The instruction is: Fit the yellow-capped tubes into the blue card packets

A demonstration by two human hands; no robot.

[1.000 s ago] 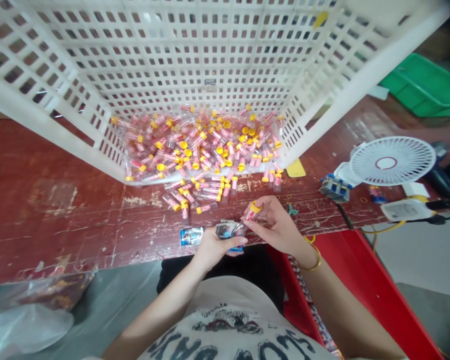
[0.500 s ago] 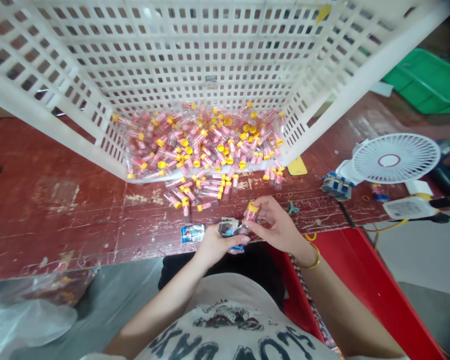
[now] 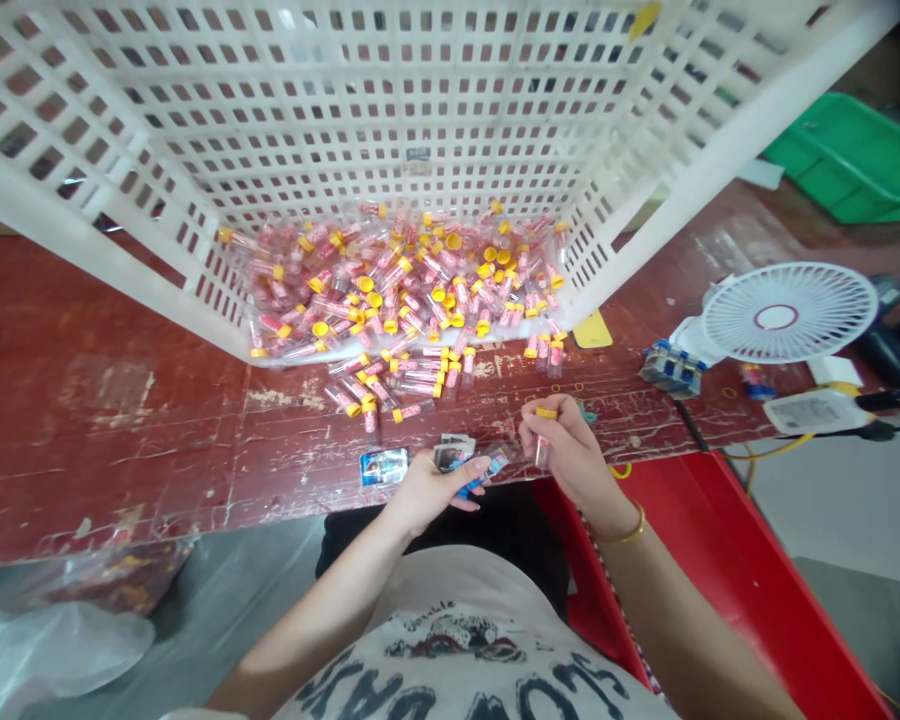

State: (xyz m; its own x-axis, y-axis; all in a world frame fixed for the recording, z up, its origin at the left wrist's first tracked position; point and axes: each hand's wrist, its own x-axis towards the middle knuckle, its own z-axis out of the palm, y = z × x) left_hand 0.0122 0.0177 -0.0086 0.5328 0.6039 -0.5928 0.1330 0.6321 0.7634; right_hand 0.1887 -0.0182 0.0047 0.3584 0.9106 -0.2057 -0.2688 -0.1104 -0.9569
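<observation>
My left hand (image 3: pixel 429 490) is closed around several small blue-and-dark printed packets (image 3: pixel 489 470), its thumb lying across them. Just to their right, my right hand (image 3: pixel 576 450) grips a small clear tube with a yellow cap (image 3: pixel 542 452), held roughly upright with its cap at the top. A single blue packet (image 3: pixel 384 467) lies flat on the table beside my left wrist. Beyond both hands, several pink-labelled tubes with yellow caps (image 3: pixel 420 380) lie loose on the red table, in front of a large heap of the same tubes (image 3: pixel 390 290).
A big white perforated crate (image 3: pixel 637 240), tipped toward me, holds the heap. To the right are a yellow card (image 3: pixel 593 330), a bundle of blue packets (image 3: pixel 673 368), a white fan (image 3: pixel 787 312) and a green bin (image 3: pixel 855 160). The worn red table (image 3: pixel 195 460) ends near my body.
My right hand has moved right, away from the left, and the tube in it has shifted with it. More of the blue packets now show in my left hand.
</observation>
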